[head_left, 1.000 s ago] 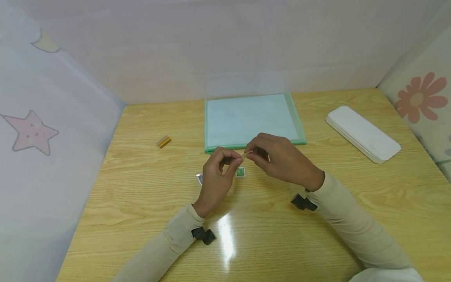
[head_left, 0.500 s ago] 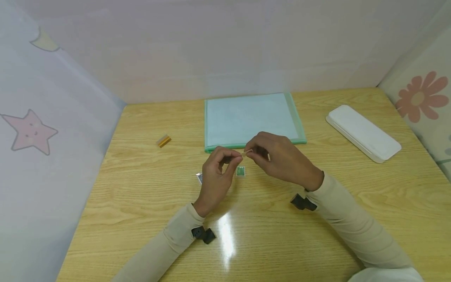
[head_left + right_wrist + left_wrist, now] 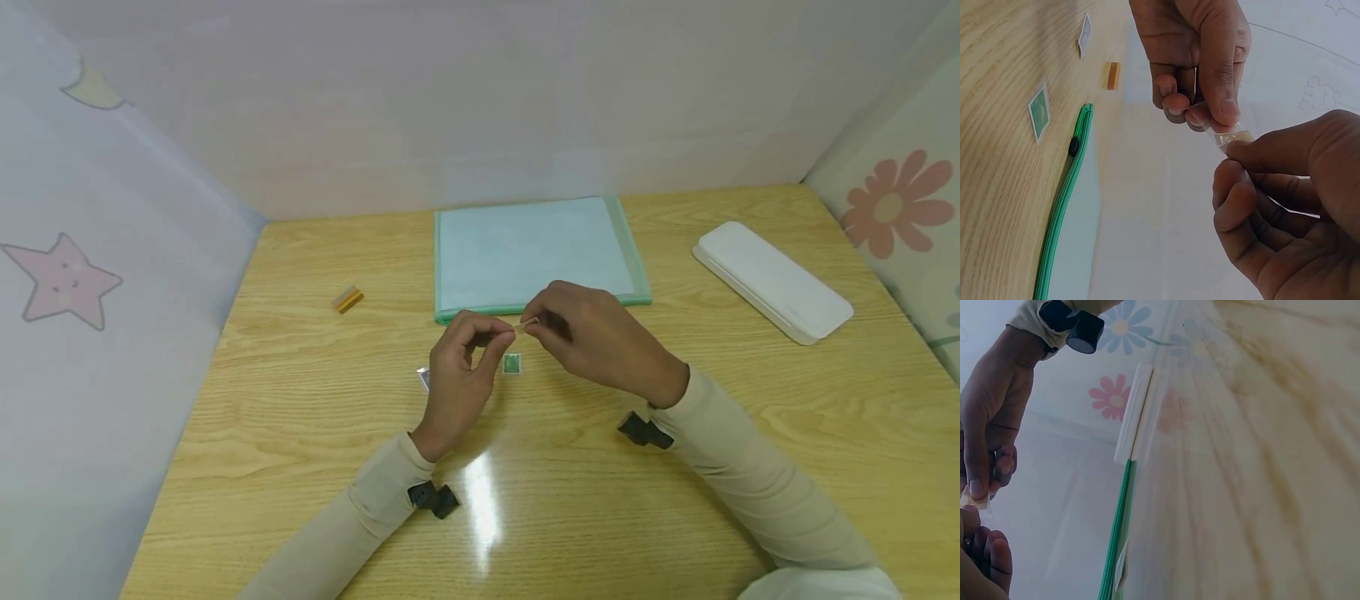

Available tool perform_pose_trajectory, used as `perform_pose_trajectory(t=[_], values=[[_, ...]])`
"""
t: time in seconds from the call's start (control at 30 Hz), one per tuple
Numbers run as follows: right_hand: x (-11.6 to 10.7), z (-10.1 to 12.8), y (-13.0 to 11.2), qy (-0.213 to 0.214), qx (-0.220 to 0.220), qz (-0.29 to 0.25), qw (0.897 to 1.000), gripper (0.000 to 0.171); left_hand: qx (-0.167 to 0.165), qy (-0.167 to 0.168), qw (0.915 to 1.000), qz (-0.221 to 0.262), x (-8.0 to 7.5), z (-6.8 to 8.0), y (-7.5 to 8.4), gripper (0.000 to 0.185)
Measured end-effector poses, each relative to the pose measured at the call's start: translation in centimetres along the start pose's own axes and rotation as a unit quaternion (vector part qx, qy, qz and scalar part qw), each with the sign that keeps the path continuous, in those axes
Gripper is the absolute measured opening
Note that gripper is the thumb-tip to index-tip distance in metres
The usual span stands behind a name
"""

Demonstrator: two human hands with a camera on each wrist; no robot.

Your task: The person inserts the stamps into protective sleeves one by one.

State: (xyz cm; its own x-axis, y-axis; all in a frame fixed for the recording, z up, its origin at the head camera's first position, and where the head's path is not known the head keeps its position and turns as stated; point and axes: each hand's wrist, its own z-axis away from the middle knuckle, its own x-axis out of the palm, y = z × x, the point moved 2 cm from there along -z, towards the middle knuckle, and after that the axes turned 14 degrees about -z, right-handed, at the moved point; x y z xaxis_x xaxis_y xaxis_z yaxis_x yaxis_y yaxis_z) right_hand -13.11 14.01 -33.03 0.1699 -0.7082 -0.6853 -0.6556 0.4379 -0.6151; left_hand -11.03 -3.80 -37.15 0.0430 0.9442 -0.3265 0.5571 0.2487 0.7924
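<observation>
In the head view my left hand [image 3: 459, 371] and right hand [image 3: 596, 337] meet above the table, near the front edge of a green-edged zip folder [image 3: 532, 258]. Between them is a small tan stamp [image 3: 1242, 135] in a clear plastic sleeve [image 3: 1217, 127]. My left thumb and forefinger pinch the clear end of the sleeve, while my right thumb and forefinger pinch the end with the stamp, partly covering it. Below the hands lies a green stamp [image 3: 512, 363] with a white border. Another stamp [image 3: 424, 377], dark and pale-edged, is half hidden behind the left hand.
A small orange-brown block [image 3: 348, 300] lies on the wooden table [image 3: 300, 417] at the left. At the back right rests a long white case [image 3: 774, 283]. Printed fabric walls [image 3: 480, 100] close off the back and both sides.
Both hands stay almost in place, pinching the sleeve and stamp. The stamp tilts slightly between the fingers. Nothing on the table has moved.
</observation>
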Motion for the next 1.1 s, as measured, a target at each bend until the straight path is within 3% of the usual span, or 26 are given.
perform_pose_trajectory(t=[0.67, 0.93, 1.1], values=[[0.2, 0.0, -0.4, -0.013, 0.009, 0.001, 1.0, 0.009, 0.013, 0.008, 0.9992, -0.038, 0.0, 0.0, 0.2, 0.009], [-0.8, 0.2, -0.5, 0.008, 0.014, -0.007, 1.0, 0.006, -0.013, 0.012, 0.9998, -0.011, 0.1, 0.0, 0.0, 0.01], [-0.1, 0.2, -0.6, -0.006, 0.001, -0.014, 1.0, 0.005, -0.017, 0.007, 0.9998, -0.002, 0.2, 0.2, 0.0, 0.009]])
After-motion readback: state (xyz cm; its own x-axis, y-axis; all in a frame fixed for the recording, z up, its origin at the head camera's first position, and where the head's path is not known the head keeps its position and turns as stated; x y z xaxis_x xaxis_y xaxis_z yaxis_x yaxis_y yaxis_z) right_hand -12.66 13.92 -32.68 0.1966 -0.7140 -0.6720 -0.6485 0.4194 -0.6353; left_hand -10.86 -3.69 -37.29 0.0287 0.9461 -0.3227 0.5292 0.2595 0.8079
